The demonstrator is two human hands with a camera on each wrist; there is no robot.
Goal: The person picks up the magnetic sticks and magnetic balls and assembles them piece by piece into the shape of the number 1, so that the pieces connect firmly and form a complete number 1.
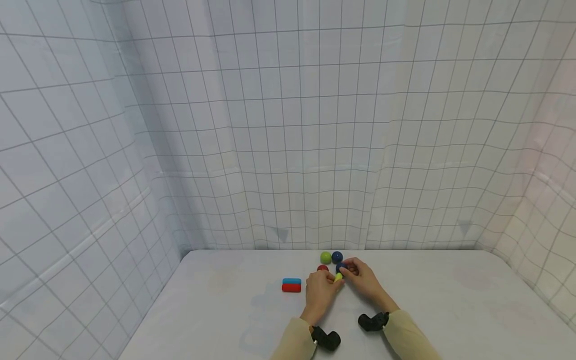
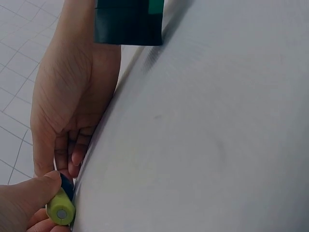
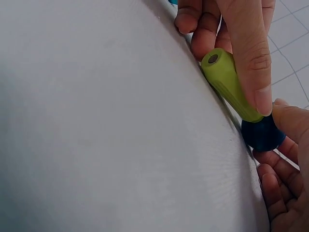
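Note:
Near the far side of the table, both hands meet over a small magnetic rod and ball. My left hand (image 1: 318,294) pinches a yellow-green magnetic rod (image 3: 227,86), its thumb lying along the side. One end of the rod shows a round metal disc. A dark blue ball (image 3: 263,134) sits right at the rod's other end in the right wrist view. My right hand (image 1: 368,286) holds this ball between thumb and fingers. In the left wrist view the ball is mostly hidden behind the rod and the left thumb.
Just beyond the hands lie a green ball (image 1: 326,257), another dark blue ball (image 1: 337,257) and a red ball (image 1: 322,268), partly covered by the left hand. Left of them a blue rod (image 1: 291,281) and a red rod (image 1: 291,288) lie side by side on the white table (image 1: 225,310).

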